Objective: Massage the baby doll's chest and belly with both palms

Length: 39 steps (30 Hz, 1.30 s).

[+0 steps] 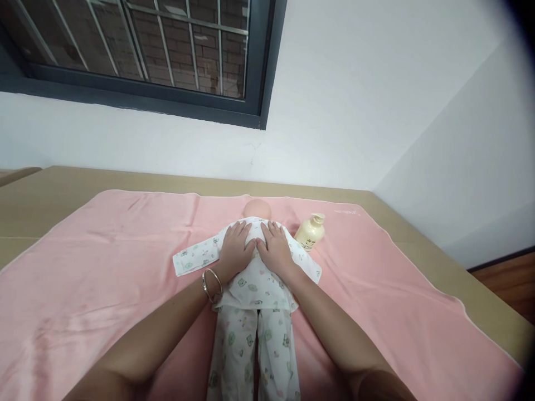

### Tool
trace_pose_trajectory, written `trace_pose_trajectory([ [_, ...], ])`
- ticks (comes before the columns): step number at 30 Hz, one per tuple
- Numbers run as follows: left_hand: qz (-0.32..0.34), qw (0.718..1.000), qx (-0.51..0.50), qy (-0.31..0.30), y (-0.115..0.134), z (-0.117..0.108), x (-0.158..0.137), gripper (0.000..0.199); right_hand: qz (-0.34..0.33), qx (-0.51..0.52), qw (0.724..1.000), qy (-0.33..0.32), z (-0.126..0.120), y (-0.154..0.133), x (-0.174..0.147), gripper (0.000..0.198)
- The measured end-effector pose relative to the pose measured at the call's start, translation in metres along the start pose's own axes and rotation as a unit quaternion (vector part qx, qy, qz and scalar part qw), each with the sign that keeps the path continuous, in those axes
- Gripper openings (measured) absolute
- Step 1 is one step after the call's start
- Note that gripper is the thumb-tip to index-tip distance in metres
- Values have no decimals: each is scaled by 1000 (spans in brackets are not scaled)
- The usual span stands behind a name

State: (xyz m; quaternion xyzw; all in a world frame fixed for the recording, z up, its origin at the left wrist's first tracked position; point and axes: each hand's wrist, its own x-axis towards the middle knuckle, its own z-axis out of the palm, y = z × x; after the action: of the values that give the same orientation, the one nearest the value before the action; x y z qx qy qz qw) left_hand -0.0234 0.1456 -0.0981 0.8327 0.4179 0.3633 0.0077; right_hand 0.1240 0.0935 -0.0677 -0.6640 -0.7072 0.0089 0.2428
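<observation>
A doll lies on a pink blanket, dressed in a white printed top and matching trousers. Only the smooth, rounded crown of its head shows beyond the collar. My left hand rests flat on the left side of the upper torso, fingers stretched out. On the other side my right hand lies flat too, with its fingers slightly apart. The thumbs almost meet at the middle. One sleeve spreads out to the left; the other reaches right, partly behind my right forearm.
A cream pump bottle stands on the blanket just right of the doll's shoulder. Wooden tabletop borders the blanket. Behind it rises a white wall with a dark-framed, barred window; another wall closes off the right.
</observation>
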Motion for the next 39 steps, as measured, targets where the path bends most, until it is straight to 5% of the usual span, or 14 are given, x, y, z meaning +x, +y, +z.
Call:
trace_pose_trajectory([
  [30, -7, 1000, 5, 6, 5, -5, -1, 41, 8, 7, 1000, 2, -4, -2, -3, 51],
  [39, -42, 998, 40, 29, 14, -11, -6, 42, 61, -78, 994, 43, -6, -16, -15, 52],
])
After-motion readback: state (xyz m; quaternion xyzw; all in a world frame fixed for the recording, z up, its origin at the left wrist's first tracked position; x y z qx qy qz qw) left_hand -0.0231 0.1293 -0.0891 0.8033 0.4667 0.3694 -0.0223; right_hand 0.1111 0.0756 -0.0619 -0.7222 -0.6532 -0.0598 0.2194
